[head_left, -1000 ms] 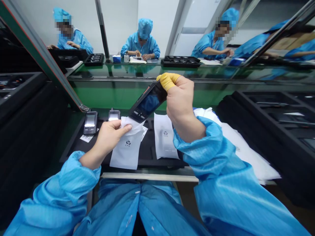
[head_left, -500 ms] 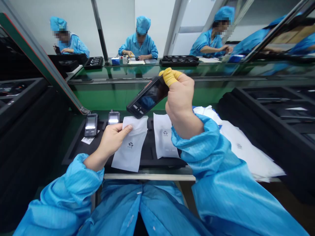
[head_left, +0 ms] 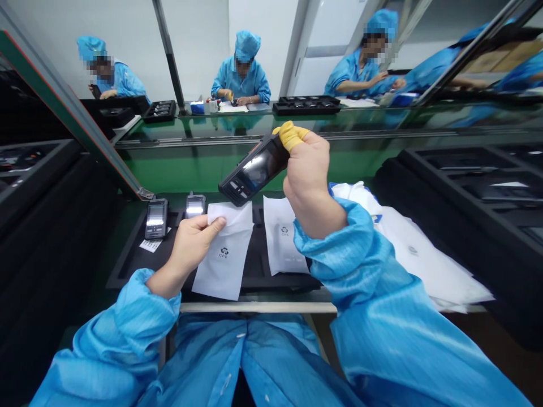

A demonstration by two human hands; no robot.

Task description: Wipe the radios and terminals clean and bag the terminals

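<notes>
Over a black tray by a green conveyor, left hand pinches a white pouch, right hand clamps a handset.

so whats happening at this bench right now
A person in a blue smock holds a black handheld device up in the right hand, yellow finger cots on the fingertips. The left hand pinches the top of a white pouch lying on a black tray, where two more devices stand.

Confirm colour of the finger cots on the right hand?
Yellow finger cots on the right hand; head view.
</notes>
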